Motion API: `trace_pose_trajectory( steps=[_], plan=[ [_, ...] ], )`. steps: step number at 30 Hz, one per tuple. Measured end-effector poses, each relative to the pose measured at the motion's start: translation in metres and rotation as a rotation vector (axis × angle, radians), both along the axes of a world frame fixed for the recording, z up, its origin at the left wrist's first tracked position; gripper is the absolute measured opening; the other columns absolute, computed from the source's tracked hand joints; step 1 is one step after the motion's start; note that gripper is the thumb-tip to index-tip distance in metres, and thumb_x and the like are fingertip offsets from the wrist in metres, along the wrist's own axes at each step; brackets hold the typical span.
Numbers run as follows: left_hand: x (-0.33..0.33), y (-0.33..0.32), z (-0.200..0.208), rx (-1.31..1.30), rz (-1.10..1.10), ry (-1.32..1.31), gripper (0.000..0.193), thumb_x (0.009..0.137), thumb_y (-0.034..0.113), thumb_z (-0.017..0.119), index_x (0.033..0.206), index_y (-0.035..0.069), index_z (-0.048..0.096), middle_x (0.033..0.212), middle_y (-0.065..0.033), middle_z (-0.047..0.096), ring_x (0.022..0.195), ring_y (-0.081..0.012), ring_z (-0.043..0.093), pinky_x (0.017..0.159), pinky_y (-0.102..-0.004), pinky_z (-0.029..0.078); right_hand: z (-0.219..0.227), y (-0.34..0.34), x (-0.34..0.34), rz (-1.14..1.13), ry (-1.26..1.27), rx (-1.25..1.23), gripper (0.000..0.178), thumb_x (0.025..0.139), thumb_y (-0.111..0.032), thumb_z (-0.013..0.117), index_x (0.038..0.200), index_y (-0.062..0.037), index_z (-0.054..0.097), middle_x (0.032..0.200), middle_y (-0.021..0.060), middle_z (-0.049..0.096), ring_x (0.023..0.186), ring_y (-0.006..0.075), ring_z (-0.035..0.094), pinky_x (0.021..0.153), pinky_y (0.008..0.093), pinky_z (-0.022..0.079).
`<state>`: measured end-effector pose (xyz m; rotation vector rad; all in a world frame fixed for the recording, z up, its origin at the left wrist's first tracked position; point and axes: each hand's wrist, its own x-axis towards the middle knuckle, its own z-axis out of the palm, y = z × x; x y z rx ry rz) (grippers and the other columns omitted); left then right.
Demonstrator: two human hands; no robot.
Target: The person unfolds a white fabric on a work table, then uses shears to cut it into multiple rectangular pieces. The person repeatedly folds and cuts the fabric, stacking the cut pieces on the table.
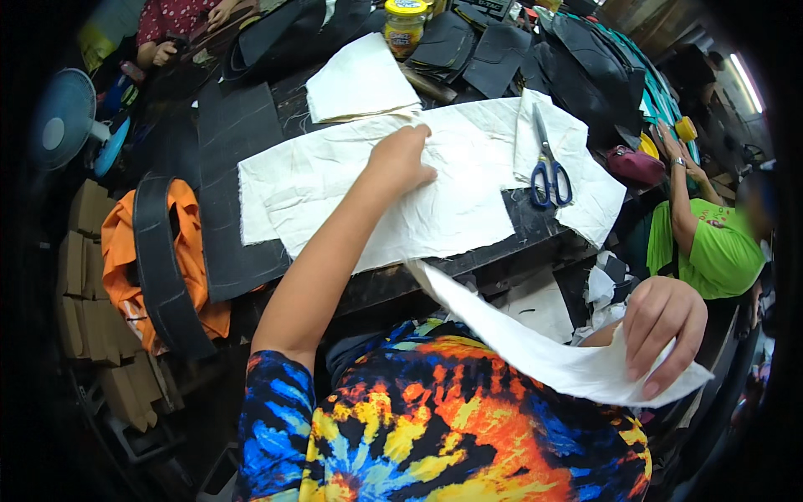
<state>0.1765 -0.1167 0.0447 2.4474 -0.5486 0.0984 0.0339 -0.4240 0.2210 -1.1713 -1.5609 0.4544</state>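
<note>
Right grip [667,332] holding white strip [503,335]; left grip [403,163] on cloth [462,197].

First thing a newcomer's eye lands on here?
Probably the tie-dye shirt at bottom centre, the loudest colour in view. Next, the bright white cloth spread mid-picture, with the left grip resting on it, and the curved white strip held in the right grip at lower right. Then the blue-handled scissors, right of centre, and the orange fabric at far left.
</note>
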Motion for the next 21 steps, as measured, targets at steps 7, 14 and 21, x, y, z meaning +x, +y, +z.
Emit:
trace_pose_trajectory(
  steps=[7, 14, 21],
  plan=[
    [0.006, -0.018, 0.055, -0.108, -0.185, 0.005, 0.021, 0.073, 0.010, 0.073, 0.093, 0.002, 0.069, 0.093, -0.0124, 0.067, 0.083, -0.0253, 0.066, 0.073, -0.0354, 0.051, -0.002, -0.024, -0.015, -0.077, 0.010, -0.081, 0.016, 0.092, -0.006, 0.066, 0.105, -0.0015, 0.073, 0.100, 0.0117, 0.070, 0.084, 0.0183, 0.064, 0.066, 0.0267, 0.047],
    [-0.011, 0.023, 0.114, -1.027, -0.844, 0.385, 0.020, 0.085, 0.007, 0.074, 0.099, -0.003, 0.064, 0.112, -0.0052, 0.061, 0.103, -0.0137, 0.061, 0.093, -0.0295, 0.051, -0.012, -0.001, -0.010, -0.122, 0.004, -0.030, 0.014, 0.092, -0.005, 0.064, 0.097, -0.0008, 0.076, 0.091, 0.0104, 0.071, 0.070, 0.0173, 0.062, 0.058, 0.0265, 0.044],
    [-0.010, 0.130, 0.026, -0.547, -0.325, 0.589, 0.009, 0.083, 0.001, 0.064, 0.077, 0.006, 0.068, 0.124, -0.0114, 0.065, 0.109, -0.0151, 0.062, 0.090, -0.0313, 0.051, -0.017, 0.022, 0.000, -0.036, 0.018, -0.039, 0.018, 0.094, -0.005, 0.060, 0.099, 0.0020, 0.075, 0.090, 0.0130, 0.070, 0.067, 0.0183, 0.065, 0.056, 0.0254, 0.044]
  ],
)
